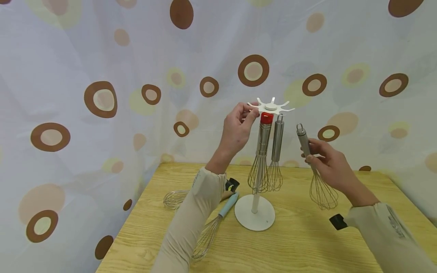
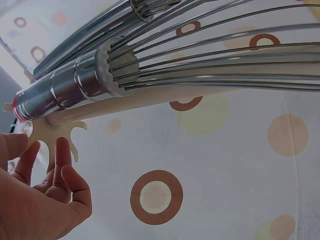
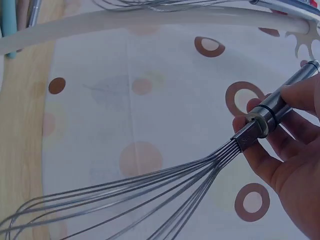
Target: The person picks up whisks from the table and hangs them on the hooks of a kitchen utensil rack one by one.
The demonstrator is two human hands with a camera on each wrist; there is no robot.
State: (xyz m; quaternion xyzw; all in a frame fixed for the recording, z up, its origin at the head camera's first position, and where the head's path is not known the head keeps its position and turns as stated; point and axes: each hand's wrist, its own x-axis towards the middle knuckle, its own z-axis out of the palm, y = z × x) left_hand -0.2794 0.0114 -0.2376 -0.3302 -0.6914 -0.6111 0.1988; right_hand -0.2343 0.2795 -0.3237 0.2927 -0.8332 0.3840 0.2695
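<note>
My left hand pinches the white stand at its top; my right hand grips the loose whisk to the right. I judge the work partly done — the red-topped whisk and plain whisk hang, but the blue-handled whisk and another lie left on the table.
</note>
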